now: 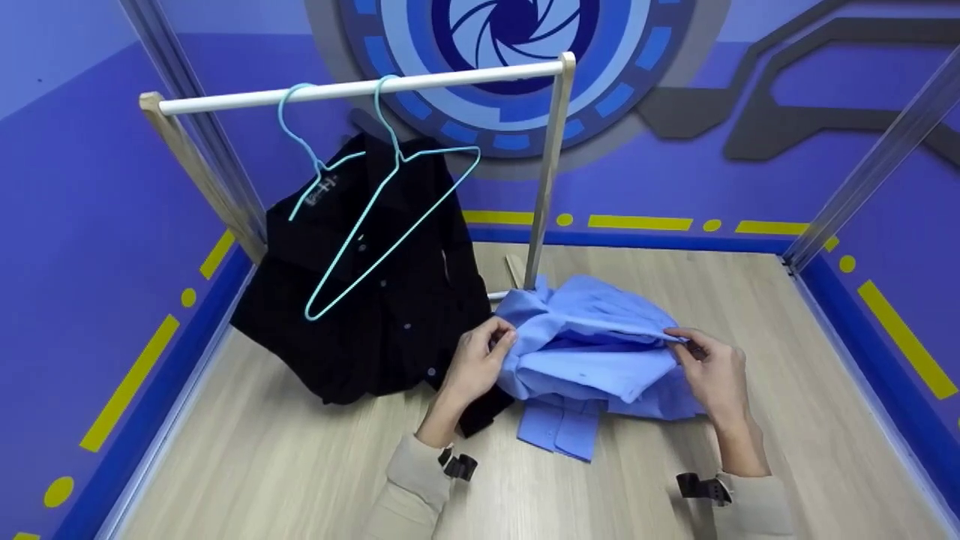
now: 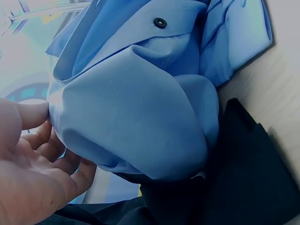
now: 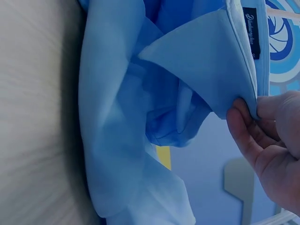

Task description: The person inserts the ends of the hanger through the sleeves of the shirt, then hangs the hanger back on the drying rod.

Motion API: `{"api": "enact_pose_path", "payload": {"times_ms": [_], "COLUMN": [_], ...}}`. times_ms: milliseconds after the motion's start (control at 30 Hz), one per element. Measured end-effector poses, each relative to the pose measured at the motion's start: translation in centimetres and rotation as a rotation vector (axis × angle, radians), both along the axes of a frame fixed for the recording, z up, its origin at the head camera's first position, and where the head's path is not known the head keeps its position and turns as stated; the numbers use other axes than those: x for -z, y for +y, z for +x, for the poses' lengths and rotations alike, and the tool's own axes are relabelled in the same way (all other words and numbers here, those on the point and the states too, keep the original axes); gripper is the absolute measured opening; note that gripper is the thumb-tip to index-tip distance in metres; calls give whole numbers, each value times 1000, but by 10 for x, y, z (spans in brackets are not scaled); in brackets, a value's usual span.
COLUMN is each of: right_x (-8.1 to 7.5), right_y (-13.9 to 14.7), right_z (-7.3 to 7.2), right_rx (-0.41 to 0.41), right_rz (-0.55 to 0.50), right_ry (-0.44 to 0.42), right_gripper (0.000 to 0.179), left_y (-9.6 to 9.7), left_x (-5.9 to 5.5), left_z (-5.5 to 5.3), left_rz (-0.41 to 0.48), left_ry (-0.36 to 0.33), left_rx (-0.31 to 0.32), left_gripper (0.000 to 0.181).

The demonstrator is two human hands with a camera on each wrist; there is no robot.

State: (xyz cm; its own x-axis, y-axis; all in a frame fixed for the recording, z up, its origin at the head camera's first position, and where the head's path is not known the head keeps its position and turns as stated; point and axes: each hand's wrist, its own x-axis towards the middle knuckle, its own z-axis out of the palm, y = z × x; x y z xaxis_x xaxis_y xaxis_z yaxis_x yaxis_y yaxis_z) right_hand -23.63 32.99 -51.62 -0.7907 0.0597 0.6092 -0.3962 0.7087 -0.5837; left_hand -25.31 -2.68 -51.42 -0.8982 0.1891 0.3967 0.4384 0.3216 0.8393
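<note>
In the head view the blue shirt [image 1: 581, 379] lies at 4 o'clock of centre; my left hand [image 1: 474, 361] pinches its cloth at 9 o'clock, thumb against fingers, and my right hand [image 1: 716, 379] nips the collar at 3 o'clock, fingertips together. From it, the black shirt [image 1: 420, 300] hangs toward 9 o'clock on the rack [image 1: 465, 77], a turquoise hanger [image 1: 399, 156] before it.

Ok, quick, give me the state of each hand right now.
Left hand: holding, thumb and fingers pinching the blue shirt.
Right hand: holding, pinching an edge of the same shirt.
</note>
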Motion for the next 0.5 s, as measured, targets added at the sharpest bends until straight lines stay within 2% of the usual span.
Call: {"api": "enact_pose_path", "payload": {"times_ms": [200,367,500], "right_x": [-1,-1,2], "right_y": [2,-1,-7], "right_z": [1,1,1], "right_rx": [-36,-42,-68], "right_rz": [45,27,22], "right_ry": [33,-19,-54], "right_gripper": [26,19,21], "left_y": [-4,-4,-2], "left_x": [-1,-4,-8], "left_z": [0,3,6], "left_rz": [-53,-135,-208], "left_ry": [68,98,126], "left_rx": [21,110,134], "left_gripper": [10,9,10]}}
